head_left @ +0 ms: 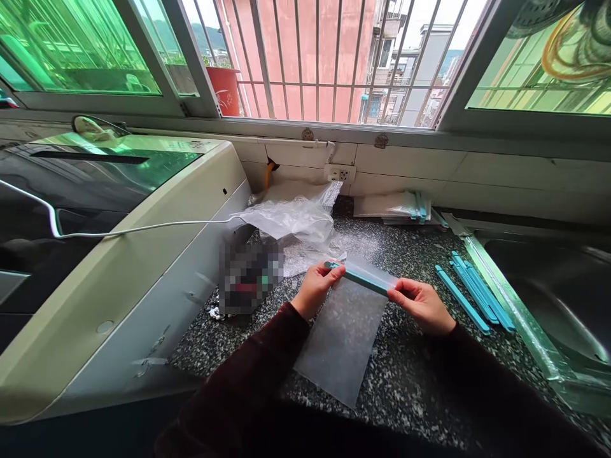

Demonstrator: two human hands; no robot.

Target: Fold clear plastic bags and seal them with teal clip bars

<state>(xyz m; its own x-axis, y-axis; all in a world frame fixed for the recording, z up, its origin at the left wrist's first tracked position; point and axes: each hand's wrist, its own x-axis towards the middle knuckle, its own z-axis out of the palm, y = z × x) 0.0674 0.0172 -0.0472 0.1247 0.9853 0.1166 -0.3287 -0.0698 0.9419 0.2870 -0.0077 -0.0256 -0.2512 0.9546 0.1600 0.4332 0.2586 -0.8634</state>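
Seen from your head camera, you hold a blue clip [360, 278] across the upper part of a clear bag [346, 337], above the speckled tabletop [405, 388]. The grip of your left hand [312, 289] is pinched nearly together, thumb and fingers on the clip's left end. The grip of your right hand [422, 306] is drawn just as tight, thumb and fingers at the clip's other end, which sits lower. Plastic shows on both sides of the clip, a short strip beyond it and the longer part hanging toward you; whether the clip is fully fastened, you cannot tell from here. Dark sleeves cover both your forearms. To your right, several spare clips [480, 296] lie in a loose group beside the metal sink [563, 273]. Against the tiled wall, a stack of bags [389, 205] with blue clips at one end lies flat, and crumpled plastic [291, 219] is heaped to its left, below a socket [340, 173]. A dark, pixelated object [251, 277] stands near your left hand, next to a pale machine [191, 210] crossed by a white cable [157, 227]. Behind everything, a barred window [315, 83] faces a pink building [298, 51]
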